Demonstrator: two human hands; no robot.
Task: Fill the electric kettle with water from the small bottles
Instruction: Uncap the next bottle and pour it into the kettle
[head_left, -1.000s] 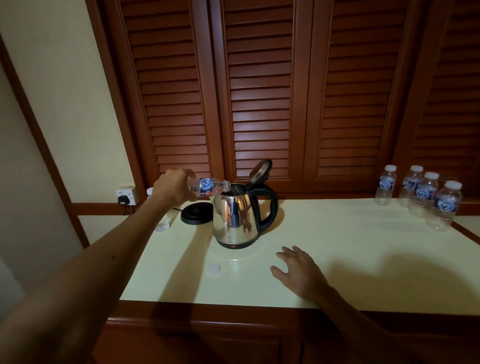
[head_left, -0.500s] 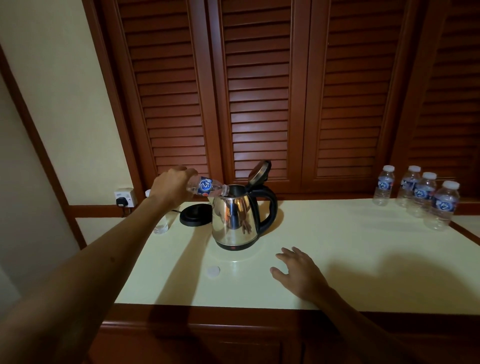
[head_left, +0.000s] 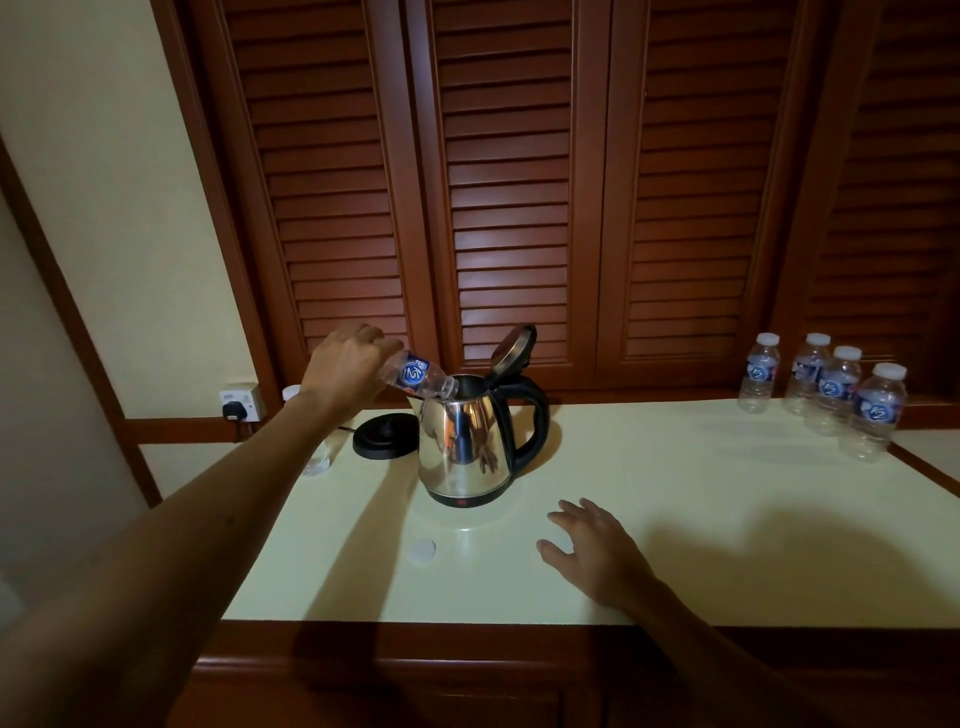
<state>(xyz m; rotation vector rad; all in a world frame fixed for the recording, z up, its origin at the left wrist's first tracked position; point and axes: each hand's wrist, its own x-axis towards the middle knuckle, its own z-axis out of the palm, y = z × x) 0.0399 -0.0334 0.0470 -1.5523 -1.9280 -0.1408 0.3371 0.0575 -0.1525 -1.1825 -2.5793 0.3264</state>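
The left hand (head_left: 347, 365) is gripping a small bottle (head_left: 415, 375) with its fingers wrapped round the base, tipping it neck-down so the mouth is sitting right over the open kettle (head_left: 467, 441), which is standing at the middle of the counter (head_left: 727, 519) with its lid (head_left: 513, 347) flipped up. The right hand (head_left: 592, 551) is resting flat on the counter nearby, fingers spread, holding nothing. I can't really tell how much water is left. Best to keep the mouth inside the rim and raise the base gradually. Four more bottles (head_left: 831, 389) are waiting far right.
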